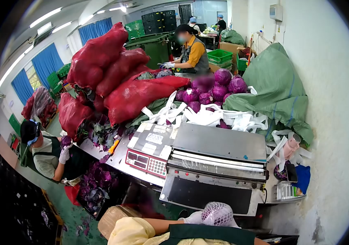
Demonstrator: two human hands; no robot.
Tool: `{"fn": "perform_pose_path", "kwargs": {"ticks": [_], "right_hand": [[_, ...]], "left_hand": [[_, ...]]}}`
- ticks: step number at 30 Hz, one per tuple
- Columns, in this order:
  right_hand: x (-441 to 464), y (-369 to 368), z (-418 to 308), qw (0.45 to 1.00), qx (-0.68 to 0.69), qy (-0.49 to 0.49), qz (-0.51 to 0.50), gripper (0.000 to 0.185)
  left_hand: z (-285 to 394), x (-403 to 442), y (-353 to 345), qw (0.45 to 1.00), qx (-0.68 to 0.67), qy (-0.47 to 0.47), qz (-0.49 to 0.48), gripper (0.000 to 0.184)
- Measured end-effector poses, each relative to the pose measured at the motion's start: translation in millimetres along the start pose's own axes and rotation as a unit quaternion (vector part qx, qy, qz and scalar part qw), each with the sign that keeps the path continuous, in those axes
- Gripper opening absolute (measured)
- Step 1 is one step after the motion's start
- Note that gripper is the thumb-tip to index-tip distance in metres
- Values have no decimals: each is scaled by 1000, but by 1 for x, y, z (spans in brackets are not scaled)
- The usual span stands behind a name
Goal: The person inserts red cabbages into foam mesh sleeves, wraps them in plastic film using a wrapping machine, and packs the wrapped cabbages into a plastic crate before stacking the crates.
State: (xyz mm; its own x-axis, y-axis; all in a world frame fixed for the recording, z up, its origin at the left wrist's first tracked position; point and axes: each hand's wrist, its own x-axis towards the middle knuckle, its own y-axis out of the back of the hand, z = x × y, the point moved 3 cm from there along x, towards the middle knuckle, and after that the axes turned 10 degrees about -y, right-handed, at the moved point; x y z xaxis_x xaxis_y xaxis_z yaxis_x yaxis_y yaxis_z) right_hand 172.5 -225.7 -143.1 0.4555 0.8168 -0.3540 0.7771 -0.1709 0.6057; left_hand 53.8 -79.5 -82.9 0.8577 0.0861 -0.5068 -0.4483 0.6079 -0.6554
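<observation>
Close to my body at the bottom, a purple cabbage in a white net sleeve (217, 213) is held between my gloved hands. My left hand (193, 218), in a white glove, is closed against its left side. On the other side, only a pale edge of my right hand (234, 223) shows, pressed against the cabbage; its fingers are mostly hidden. Just beyond is the film-wrapping machine (219, 143), with its dark plate (209, 195) nearest me. To its left stands a digital scale (148, 149).
White net sleeves (207, 117) lie behind the machine, before piled purple cabbages (223, 83). Red mesh sacks (142, 98) rise at left, a green sack (278, 85) at right. One co-worker (193, 51) stands across the table; another (48, 155) holds a cabbage at left.
</observation>
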Motion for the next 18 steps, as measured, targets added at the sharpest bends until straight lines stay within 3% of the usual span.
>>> {"fn": "perform_pose_path", "kwargs": {"ticks": [2, 4, 5, 6, 7, 9, 10, 11, 13, 14, 16, 17, 18], "right_hand": [[8, 40, -53, 990, -18, 117, 78, 11], [22, 79, -108, 970, 60, 199, 127, 10], [30, 85, -145, 949, 269, 153, 65, 18], [23, 97, -190, 899, 382, 209, -54, 31], [19, 98, -221, 854, 416, 188, -249, 38], [26, 66, -237, 690, 495, 169, -501, 45], [26, 62, -244, 649, 545, 134, -513, 46], [26, 70, -252, 700, 515, 106, -483, 43], [29, 56, -241, 659, 586, 19, -471, 40], [33, 51, -234, 686, 606, 69, -397, 35], [35, 56, -229, 706, 625, -70, -324, 27], [14, 41, -214, 660, 678, -158, -281, 25], [36, 52, -197, 827, 542, -31, -146, 23]], "left_hand": [[27, -9, -20, 985, 138, -2, -100, 34], [31, -16, -36, 958, 193, 41, -209, 39], [29, -17, -41, 949, 197, 58, -238, 42], [29, -16, -43, 946, 195, 66, -252, 45], [28, -14, -41, 950, 178, 65, -246, 48], [42, -13, -27, 981, 115, 17, -158, 55], [55, -11, -16, 992, 77, -27, -97, 59], [79, -12, -2, 994, 47, -92, -31, 63], [119, -20, 13, 978, 77, -192, 13, 71], [125, -30, 7, 965, 153, -207, -45, 64], [135, -50, -6, 909, 291, -256, -154, 52], [120, -61, -8, 899, 347, -211, -162, 53], [119, -46, -10, 896, 356, -178, -198, 53]]}}
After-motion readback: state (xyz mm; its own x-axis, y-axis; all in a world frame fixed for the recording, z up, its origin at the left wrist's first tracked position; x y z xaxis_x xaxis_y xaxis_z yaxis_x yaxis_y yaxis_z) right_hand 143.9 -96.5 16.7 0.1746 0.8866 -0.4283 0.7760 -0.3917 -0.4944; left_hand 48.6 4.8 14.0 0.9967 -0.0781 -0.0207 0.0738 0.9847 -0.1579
